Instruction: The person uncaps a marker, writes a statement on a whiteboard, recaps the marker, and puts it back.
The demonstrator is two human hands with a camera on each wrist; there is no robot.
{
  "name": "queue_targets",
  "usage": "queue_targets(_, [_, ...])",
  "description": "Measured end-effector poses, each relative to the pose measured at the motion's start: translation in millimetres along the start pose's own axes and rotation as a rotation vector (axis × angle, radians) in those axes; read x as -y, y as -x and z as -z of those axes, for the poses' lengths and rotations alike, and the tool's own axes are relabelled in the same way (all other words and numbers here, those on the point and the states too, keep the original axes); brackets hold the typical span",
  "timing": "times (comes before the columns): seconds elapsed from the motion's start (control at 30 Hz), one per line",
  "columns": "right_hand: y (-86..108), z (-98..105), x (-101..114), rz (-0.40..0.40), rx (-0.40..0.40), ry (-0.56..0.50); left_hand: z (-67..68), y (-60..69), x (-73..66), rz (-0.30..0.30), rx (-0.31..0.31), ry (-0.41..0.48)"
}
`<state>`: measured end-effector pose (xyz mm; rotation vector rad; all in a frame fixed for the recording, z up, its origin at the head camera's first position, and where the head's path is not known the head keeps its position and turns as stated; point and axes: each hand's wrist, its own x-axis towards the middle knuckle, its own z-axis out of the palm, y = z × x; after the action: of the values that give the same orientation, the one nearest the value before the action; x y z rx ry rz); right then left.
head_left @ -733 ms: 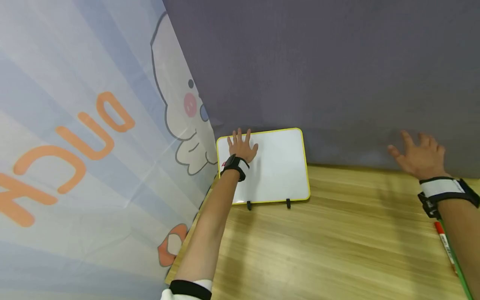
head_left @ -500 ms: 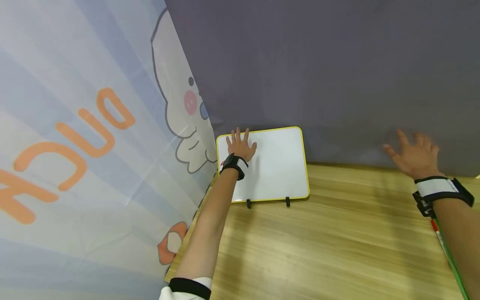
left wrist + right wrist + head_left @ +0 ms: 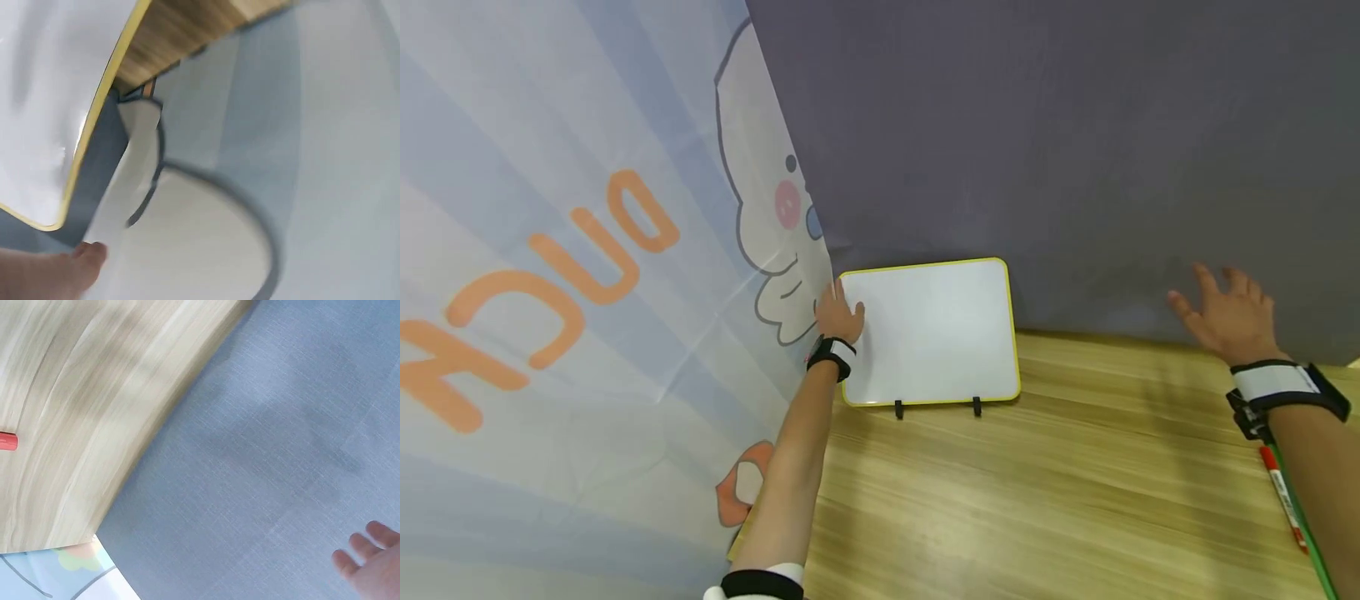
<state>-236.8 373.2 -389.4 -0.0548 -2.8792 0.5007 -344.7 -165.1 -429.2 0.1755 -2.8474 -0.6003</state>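
Observation:
A small whiteboard (image 3: 936,333) with a yellow rim leans against the grey backdrop, propped on two black feet (image 3: 977,407). My left hand (image 3: 838,315) is at its left edge, beside the printed curtain, thumb spread and holding nothing. In the left wrist view, part of that hand (image 3: 53,272) shows below the board's corner. My right hand (image 3: 1234,318) hovers far to the right in front of the grey backdrop, fingers spread and nothing in them. Its fingertips (image 3: 345,563) appear at the right wrist view's lower right.
A red-capped marker (image 3: 1283,500) lies on the wooden table (image 3: 1075,483) beside a green strip (image 3: 1303,525), partly under the right forearm. The printed curtain (image 3: 647,400) borders the table on the left. A grey backdrop (image 3: 1037,150) rises behind it.
My left hand has moved left from in front of the whiteboard's upper left to its left edge. My right hand has barely shifted. The whiteboard stays in place.

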Motion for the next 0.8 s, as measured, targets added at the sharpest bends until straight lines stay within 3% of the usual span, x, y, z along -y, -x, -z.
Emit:
queue_targets(0.1, [3.3,-3,0,0.024,-0.031,-0.003,-4.7,2.9,18.8,0.132,-0.050,0.224])
queue_targets(0.17, [7.5,-7,0,0.043,-0.051,-0.010,-8.6,5.6,30.9,0.257,-0.028,0.373])
queue_targets(0.27, [16.8,-19,-1,0.068,-0.041,-0.041,-21.7,6.7,50.2,0.372,0.029,0.497])
queue_targets(0.3, [20.7,-24,-2,0.080,-0.040,-0.052,-33.7,4.8,61.7,0.367,0.023,0.539])
queue_targets(0.33, [24.7,-29,-3,0.092,-0.032,-0.064,-39.5,4.7,67.3,0.373,0.053,0.547])
queue_targets(0.43, [36.2,-46,-5,0.117,0.003,-0.100,-50.5,10.2,75.0,0.359,0.123,0.534])
queue_targets(0.5, [42.4,-56,-5,0.122,0.013,-0.124,-51.6,18.9,71.1,0.358,0.169,0.530])
queue_targets(0.53, [44.9,-60,-4,0.117,0.024,-0.140,-44.3,27.0,62.1,0.385,0.228,0.516])
queue_targets(0.63, [50.5,-72,-1,0.095,0.045,-0.176,-51.7,38.4,57.8,0.359,0.278,0.522])
queue_targets(0.7, [54.2,-81,3,0.078,0.063,-0.199,-81.8,33.9,76.4,0.293,0.293,0.542])
queue_targets(0.8, [61.9,-100,11,0.066,0.125,-0.234,-152.7,13.9,125.6,0.183,0.281,0.574])
